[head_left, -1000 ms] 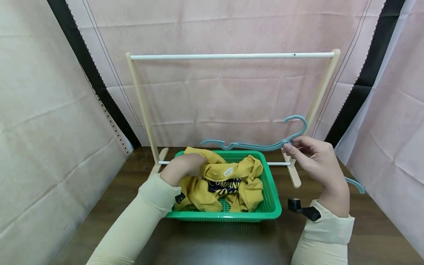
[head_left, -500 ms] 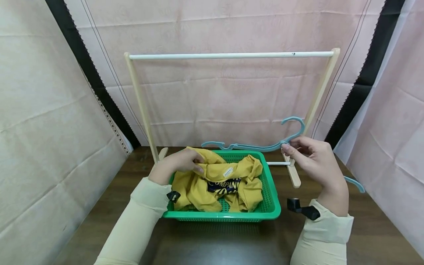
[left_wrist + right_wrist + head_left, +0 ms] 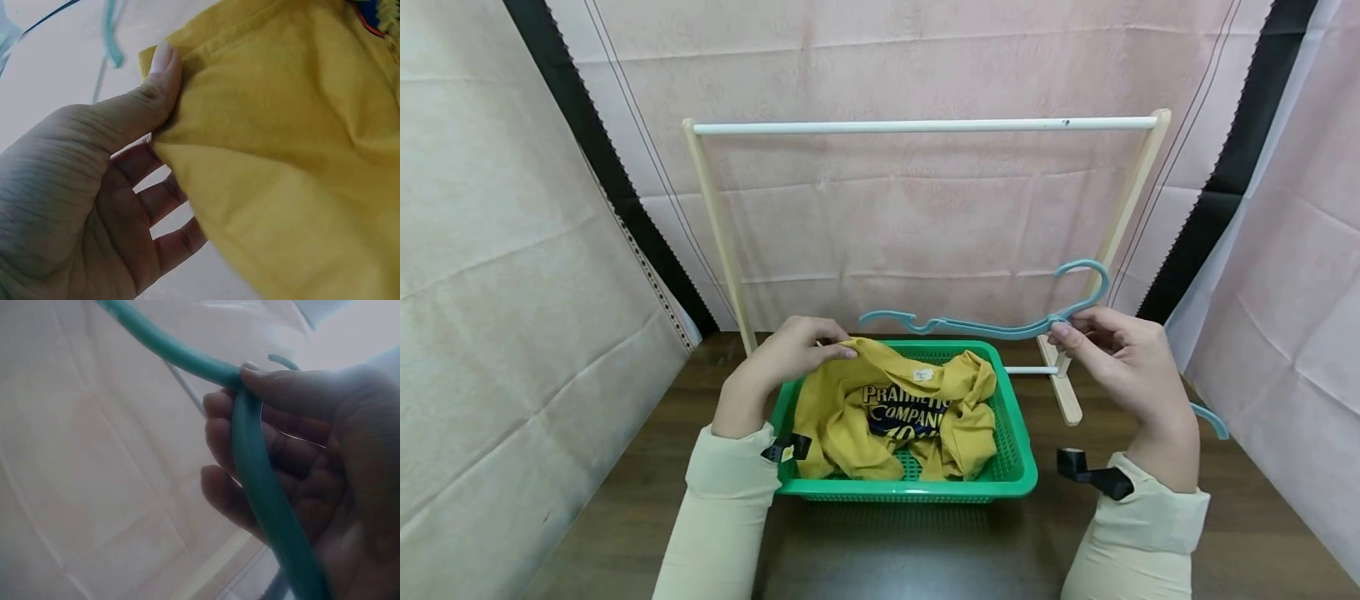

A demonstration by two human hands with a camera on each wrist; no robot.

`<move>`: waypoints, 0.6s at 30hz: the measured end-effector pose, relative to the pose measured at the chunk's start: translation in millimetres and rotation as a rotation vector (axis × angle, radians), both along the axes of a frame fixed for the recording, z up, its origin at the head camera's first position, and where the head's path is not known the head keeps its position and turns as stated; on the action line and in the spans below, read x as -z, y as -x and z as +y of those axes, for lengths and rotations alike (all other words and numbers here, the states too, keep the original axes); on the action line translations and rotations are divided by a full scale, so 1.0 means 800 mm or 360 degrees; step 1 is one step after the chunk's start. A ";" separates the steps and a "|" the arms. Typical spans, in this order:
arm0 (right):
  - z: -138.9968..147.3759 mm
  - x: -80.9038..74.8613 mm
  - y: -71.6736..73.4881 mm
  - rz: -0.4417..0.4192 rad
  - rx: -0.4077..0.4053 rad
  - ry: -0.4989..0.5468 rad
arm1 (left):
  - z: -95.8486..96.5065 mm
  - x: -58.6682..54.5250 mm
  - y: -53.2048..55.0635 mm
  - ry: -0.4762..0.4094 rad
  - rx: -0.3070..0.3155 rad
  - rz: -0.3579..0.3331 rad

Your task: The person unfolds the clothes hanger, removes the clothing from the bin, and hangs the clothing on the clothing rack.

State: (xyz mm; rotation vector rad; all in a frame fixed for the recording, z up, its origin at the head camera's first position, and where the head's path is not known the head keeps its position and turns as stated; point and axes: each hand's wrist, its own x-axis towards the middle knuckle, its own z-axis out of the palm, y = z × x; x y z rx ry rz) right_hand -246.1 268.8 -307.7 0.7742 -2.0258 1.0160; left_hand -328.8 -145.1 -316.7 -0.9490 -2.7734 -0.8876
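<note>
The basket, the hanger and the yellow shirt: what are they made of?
Basket: looks like glossy green plastic; it shines and has rows of little holes.
Hanger: probably smooth plastic; evenly coloured, no grain.
Yellow shirt: soft, matte fabric, since it wrinkles and folds; maybe cotton.

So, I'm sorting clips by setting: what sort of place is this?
Probably a makeshift recording booth rather than a lived-in room: pale fabric sheets close in the dark wood-look surface on three sides, and a clothes rack stands behind a green basket holding a yellow garment.
</note>
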 end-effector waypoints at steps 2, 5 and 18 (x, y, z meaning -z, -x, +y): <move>-0.001 0.000 0.000 0.0000 -0.0004 -0.0001 | -0.001 0.001 -0.005 -0.0060 -0.0008 0.0035; -0.001 0.000 -0.001 -0.0018 -0.0013 0.0005 | -0.001 0.004 -0.011 -0.0116 -0.0039 0.0062; 0.008 0.001 0.000 -0.0122 -0.0164 0.0005 | -0.019 0.013 -0.029 -0.0392 -0.0012 0.0260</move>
